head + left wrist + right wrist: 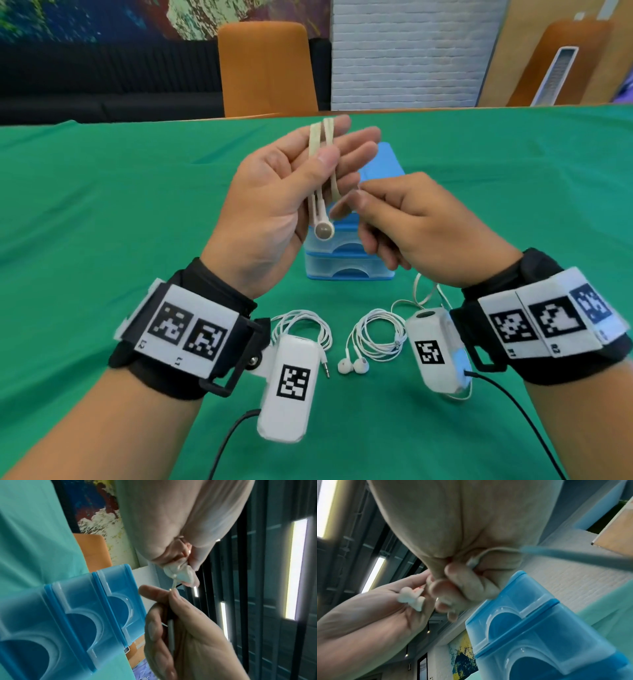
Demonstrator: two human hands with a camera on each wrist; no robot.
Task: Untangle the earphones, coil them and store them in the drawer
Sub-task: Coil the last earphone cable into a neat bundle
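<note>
Head view: a blue drawer unit (383, 161) is standing on the green table (102, 205). Above it, the left hand (274, 192) is thumb-pinning beige earphones (323, 178) across straight fingers; the right hand (418, 222) is pinching their cord. Nearer, two white earphone sets (373, 337) are lying coiled.

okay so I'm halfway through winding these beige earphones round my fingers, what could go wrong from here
1. The loops on your left hand are pinned only by the thumb; easing it could let the beige earphones spring loose.
2. The right hand pinches the cable end; a hard pull may drag loops off.
3. The drawer unit looks shut, and both hands are busy.
</note>
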